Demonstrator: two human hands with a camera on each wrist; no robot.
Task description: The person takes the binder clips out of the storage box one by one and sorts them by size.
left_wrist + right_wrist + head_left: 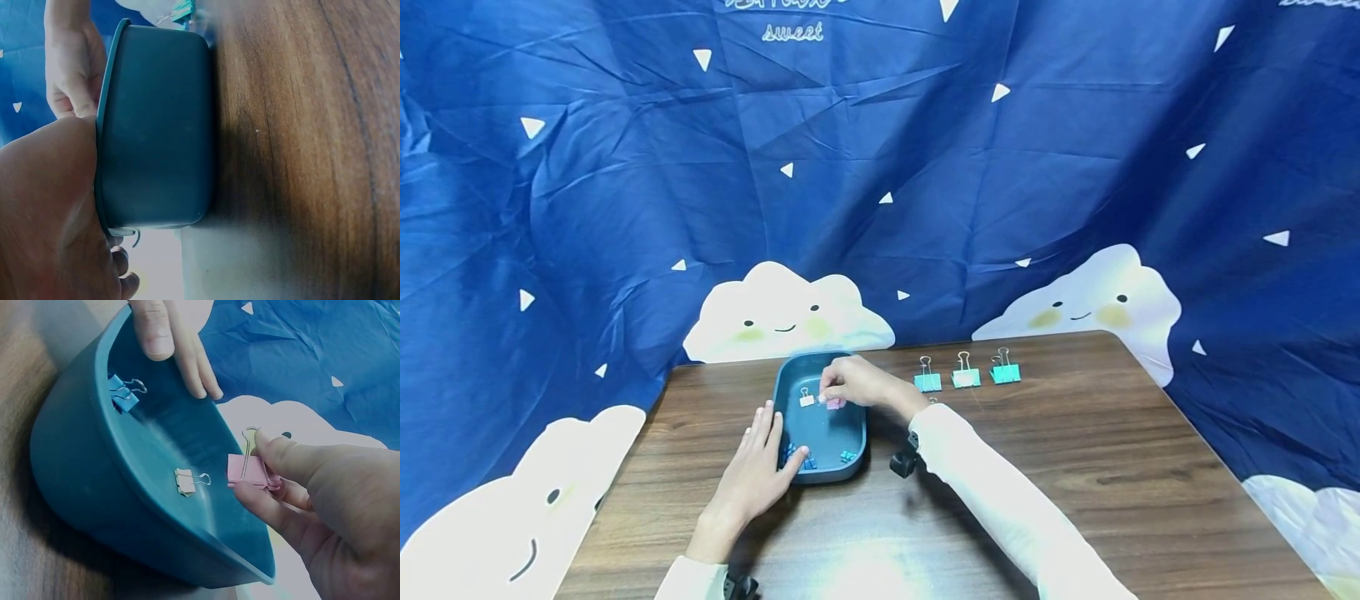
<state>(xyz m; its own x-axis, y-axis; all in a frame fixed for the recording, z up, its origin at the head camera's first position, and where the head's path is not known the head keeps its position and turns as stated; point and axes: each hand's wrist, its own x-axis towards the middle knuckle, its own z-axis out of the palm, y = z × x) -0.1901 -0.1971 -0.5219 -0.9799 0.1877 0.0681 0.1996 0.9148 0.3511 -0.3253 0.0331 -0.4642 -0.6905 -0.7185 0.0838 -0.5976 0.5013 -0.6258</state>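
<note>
My right hand (853, 382) is over the far part of a blue-green plastic bin (825, 475). Between its thumb and fingers it pinches a pink binder clip (245, 470) with silver wire handles. Inside the bin, a pale pink or cream binder clip (185, 480) lies on the floor near the far end. Blue binder clips (123, 394) lie at the near left corner, and small teal ones (847, 457) at the near right. My left hand (756, 471) rests on the bin's left rim, fingers straight, the thumb reaching over the near corner.
To the right of the bin, a row of three larger binder clips stands on the wooden table (1075, 467): a turquoise one (927, 382), a pale-fronted one (966, 378) and a green one (1005, 373). A blue cloth (850, 225) with clouds hangs behind the table.
</note>
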